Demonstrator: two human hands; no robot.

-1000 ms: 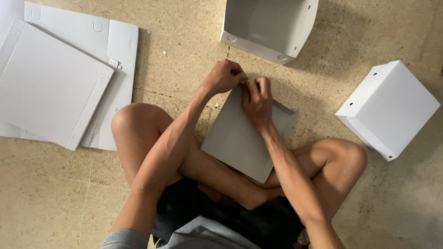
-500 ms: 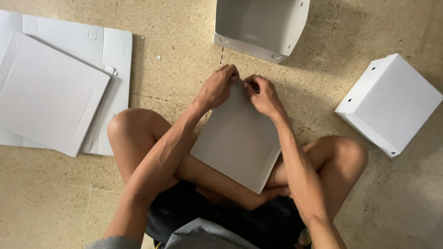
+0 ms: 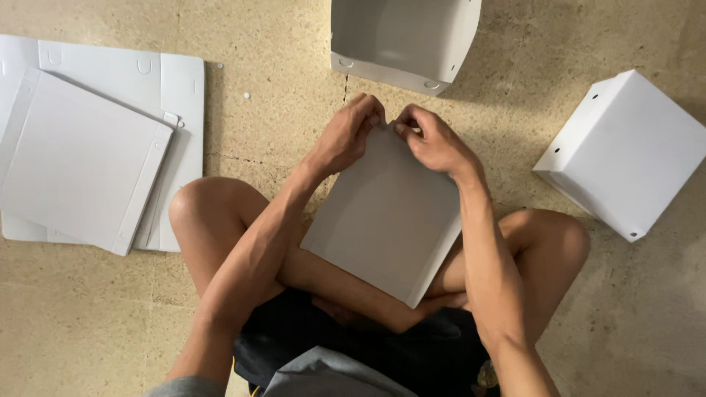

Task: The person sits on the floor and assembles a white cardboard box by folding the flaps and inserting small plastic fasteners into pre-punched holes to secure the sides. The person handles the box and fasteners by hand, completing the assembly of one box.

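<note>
- Both of your hands meet at the far edge of one grey plastic panel (image 3: 386,220), which lies tilted across your crossed legs at the centre of the frame, its near corner pointing down toward your lap.
- Your left hand (image 3: 346,136) is curled, fingers bent tight over the top edge of the panel just left of its middle, pinching it.
- Your right hand (image 3: 434,140) sits just beside it, fingertips (image 3: 401,126) closed on the same edge; the two hands nearly touch each other.
- Whatever small part lies between the fingertips is hidden, so you cannot tell it from this view.
- Just above your hands, at the top centre of the frame, stands an open grey box (image 3: 403,40) with its hollow facing you.
- At the right of the frame, well apart from the panel, a closed white box (image 3: 625,154) rests on the floor, turned at an angle.
- At the upper left, flat white sheets (image 3: 95,147) lie stacked on the speckled floor (image 3: 272,95), one laid askew over the others.
</note>
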